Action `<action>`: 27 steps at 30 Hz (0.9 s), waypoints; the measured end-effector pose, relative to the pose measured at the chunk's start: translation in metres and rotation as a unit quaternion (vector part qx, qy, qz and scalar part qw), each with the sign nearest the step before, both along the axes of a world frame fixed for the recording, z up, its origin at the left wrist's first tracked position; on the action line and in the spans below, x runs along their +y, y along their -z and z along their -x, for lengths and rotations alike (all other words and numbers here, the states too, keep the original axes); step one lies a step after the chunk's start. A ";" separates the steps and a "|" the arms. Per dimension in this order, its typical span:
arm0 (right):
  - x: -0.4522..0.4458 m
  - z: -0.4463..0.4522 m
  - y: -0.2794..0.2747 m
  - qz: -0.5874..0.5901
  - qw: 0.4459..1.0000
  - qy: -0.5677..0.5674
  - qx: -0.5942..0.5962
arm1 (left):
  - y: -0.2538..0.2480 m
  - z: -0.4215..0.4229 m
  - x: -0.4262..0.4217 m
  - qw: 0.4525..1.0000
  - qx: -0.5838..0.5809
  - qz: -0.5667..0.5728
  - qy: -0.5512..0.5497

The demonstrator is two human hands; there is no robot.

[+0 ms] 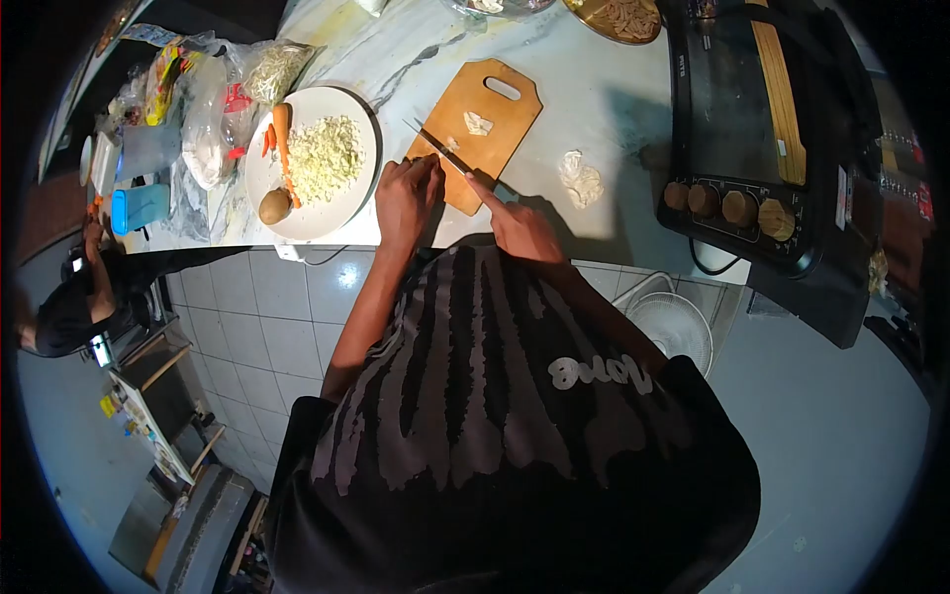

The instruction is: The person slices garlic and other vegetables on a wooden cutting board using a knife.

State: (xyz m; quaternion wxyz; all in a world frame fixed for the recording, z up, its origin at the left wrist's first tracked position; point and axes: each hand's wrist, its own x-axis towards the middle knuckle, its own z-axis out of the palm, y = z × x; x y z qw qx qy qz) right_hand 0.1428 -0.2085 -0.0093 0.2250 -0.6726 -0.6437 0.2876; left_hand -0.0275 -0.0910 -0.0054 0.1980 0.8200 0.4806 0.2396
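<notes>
My right hand point(526, 230) grips a knife point(445, 153), index finger stretched along its handle. The blade slants up and left over a wooden cutting board point(505, 139) with a slot in its far end. My left hand point(408, 203) is closed at the board's near left edge, fingertips bunched close to the blade. Whatever the fingers pinch is hidden. Pale pieces point(478, 124) that look like garlic lie on the middle of the board, with smaller bits beside the knife. A crumpled whitish heap point(581, 180), possibly peelings, rests on the counter to the right.
Left of the board, a white plate point(364, 203) carries chopped pale vegetable, a carrot point(281, 129), red chillies and a brown round item point(274, 206). Plastic bags point(213, 124) crowd the left. A black toaster oven point(737, 129) stands right. Another person point(74, 307) is at far left.
</notes>
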 end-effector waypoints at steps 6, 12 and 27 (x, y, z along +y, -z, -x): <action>0.006 -0.002 -0.006 0.062 0.996 0.015 0.064 | 0.008 0.000 -0.007 0.997 -0.003 -0.068 0.023; 0.010 -0.002 -0.010 0.048 0.999 -0.012 -0.001 | 0.003 0.001 -0.001 0.992 0.032 -0.078 0.091; 0.003 -0.016 -0.006 -0.047 0.981 0.039 0.182 | 0.001 -0.012 0.015 0.985 -0.057 0.148 -0.072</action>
